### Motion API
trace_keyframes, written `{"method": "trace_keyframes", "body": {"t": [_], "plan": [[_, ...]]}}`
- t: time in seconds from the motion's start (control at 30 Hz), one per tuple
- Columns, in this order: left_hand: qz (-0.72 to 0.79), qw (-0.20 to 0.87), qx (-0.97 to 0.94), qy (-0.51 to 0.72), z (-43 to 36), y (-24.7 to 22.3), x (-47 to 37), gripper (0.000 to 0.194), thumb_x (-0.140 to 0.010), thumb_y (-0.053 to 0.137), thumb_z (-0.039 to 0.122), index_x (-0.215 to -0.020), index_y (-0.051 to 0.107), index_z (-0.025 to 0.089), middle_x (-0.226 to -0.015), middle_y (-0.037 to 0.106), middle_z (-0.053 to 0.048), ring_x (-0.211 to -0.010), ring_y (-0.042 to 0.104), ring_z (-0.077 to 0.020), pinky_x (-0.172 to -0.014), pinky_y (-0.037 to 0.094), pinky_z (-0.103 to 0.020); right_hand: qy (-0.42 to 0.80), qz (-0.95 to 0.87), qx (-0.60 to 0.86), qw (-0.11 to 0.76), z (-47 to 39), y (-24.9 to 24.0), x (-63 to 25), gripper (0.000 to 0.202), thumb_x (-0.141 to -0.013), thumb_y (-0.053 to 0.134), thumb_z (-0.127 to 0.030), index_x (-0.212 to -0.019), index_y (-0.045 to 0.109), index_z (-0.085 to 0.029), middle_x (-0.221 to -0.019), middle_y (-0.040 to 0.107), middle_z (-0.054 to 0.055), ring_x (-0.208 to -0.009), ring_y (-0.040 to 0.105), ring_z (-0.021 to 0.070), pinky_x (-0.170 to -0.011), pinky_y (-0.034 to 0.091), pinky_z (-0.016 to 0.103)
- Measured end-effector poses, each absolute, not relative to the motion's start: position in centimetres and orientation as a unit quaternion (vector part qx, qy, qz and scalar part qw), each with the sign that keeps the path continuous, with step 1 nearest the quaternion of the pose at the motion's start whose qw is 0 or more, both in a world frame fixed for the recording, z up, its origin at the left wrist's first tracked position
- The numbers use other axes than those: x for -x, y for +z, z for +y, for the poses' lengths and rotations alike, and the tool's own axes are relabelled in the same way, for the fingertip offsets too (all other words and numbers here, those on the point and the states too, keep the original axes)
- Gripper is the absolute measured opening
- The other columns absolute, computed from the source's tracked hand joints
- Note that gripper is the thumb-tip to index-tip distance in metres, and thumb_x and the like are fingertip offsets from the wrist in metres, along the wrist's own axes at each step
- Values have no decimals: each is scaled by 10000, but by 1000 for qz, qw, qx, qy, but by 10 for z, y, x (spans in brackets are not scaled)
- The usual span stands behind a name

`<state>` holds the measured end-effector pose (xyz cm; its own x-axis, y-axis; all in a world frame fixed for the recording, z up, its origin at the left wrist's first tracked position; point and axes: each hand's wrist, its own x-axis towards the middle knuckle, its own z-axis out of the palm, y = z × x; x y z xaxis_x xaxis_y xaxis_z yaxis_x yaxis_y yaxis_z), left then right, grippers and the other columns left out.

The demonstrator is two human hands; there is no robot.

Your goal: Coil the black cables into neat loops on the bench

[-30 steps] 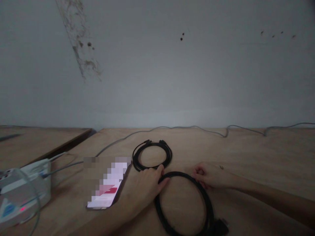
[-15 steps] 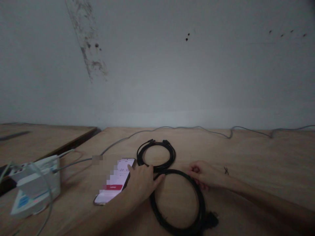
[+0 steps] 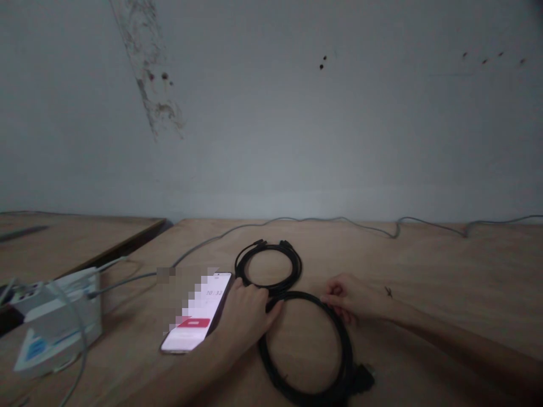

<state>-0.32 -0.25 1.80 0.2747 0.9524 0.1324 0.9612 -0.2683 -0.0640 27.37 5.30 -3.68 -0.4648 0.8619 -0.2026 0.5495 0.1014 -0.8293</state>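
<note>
Two coiled black cables lie on the wooden table, one behind the other. The nearer cable [image 3: 348,345] forms a large ring with a bulky black connector [image 3: 362,379] at its lower right. My left hand [image 3: 248,311] is closed at that ring's upper left, thumb across the cable, fingertips partly hidden. On the upper right of the same ring, my right hand [image 3: 343,297] has its fingers curled in and pinching at the cable's edge. Just beyond my left hand sits the farther cable [image 3: 296,265], a smaller coil with its two ends at the top.
A lit phone [image 3: 197,323] lies left of my left hand, partly pixelated. White power adapters and a power strip [image 3: 63,328] with wires stand at the far left. A thin grey cable [image 3: 250,225] runs along the table's back edge, below the wall [image 3: 271,124].
The left forefinger, stretched toward the phone before, is now drawn in with the other fingers. My right hand and both coils keep almost the same place.
</note>
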Motion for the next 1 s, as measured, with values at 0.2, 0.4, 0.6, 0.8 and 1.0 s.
{"method": "trace_keyframes", "body": {"t": [0.2, 0.4, 0.6, 0.8, 1.0], "plan": [[-594, 18, 803, -56, 4, 7, 5, 487, -986, 459, 542, -752, 694, 186, -812, 726, -111, -741, 664, -269, -611, 351, -325, 544, -694, 469, 55, 62, -14, -277, 382, -897, 674, -470, -696, 656, -146, -581, 656, 6, -452, 599, 93, -444, 489, 174], [-588, 1, 806, -65, 0, 4, 5, 535, -984, 427, 594, -729, 678, 196, -736, 686, -81, -680, 631, -235, -583, 306, -310, 537, -681, 497, 20, 63, 12, -274, 383, -865, 712, -447, -620, 652, -159, -570, 656, 3, -459, 576, 86, -466, 475, 170], [-592, -16, 803, -73, -4, 8, 2, 515, -974, 449, 586, -725, 674, 196, -717, 673, -69, -668, 626, -232, -579, 306, -310, 534, -670, 515, -25, 56, 24, -265, 342, -899, 627, -307, -583, 639, -176, -456, 572, -24, -388, 503, 90, -384, 413, 173], [-589, -26, 804, -81, -3, 6, 2, 505, -974, 456, 584, -743, 693, 203, -741, 688, -71, -687, 626, -238, -607, 336, -310, 537, -666, 518, -28, 53, 24, -263, 340, -924, 542, -258, -607, 638, -180, -481, 601, -12, -402, 536, 105, -415, 463, 199], [-584, -29, 807, -86, -2, 5, 5, 528, -978, 450, 597, -689, 653, 203, -699, 677, -59, -637, 603, -217, -568, 277, -304, 527, -684, 504, -14, 59, 16, -269, 324, -912, 621, -320, -626, 636, -169, -559, 654, 8, -451, 591, 110, -451, 504, 201]]}}
